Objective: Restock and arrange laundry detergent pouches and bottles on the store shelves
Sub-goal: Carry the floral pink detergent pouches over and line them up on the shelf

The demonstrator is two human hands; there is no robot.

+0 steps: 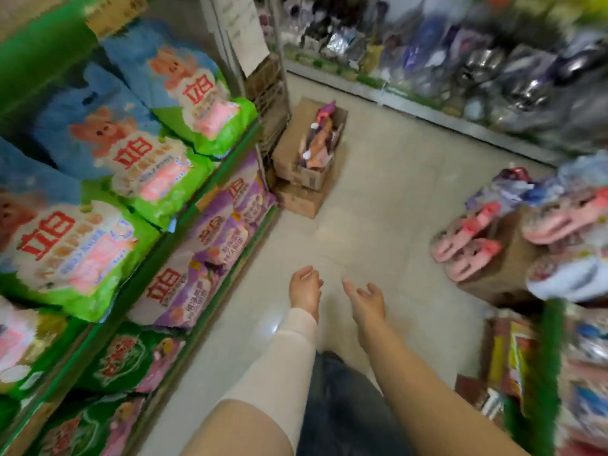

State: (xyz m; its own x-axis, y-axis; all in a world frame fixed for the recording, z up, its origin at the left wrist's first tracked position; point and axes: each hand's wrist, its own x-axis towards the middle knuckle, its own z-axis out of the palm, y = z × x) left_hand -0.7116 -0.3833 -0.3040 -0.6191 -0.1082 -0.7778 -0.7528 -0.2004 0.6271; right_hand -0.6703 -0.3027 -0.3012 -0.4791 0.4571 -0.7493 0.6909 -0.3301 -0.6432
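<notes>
Green shelf (237,153), left of both hands: it runs alongside me and away from me, holding most of the stock in view.
Blue-and-green pouches (131,159), up and left of my left hand: three lie flat in a row on the upper level, with part of a fourth at the frame edge.
Purple pouches (197,258), just left of my left hand: two or three on the level below; blur stops me being sure.
Dark green pouches (125,360), low and left: at least two, stacked lower still.
Open box (296,133), straight ahead of my left hand and well apart from it: its long axis points away from me. It sits on a second box (299,200), so two boxes in all.
Refill pouches (320,136): they stand upright in the open box, too blurred to count.
Left hand (306,289): empty, fingers loosely curled. I judge it the nearer one to the box.
Right hand (367,301): empty, fingers spread and relaxed, just beside the left.
Coming move: likely a reach forward and down to the box.
Slippers (470,245), right of my right hand: several pink pairs.
</notes>
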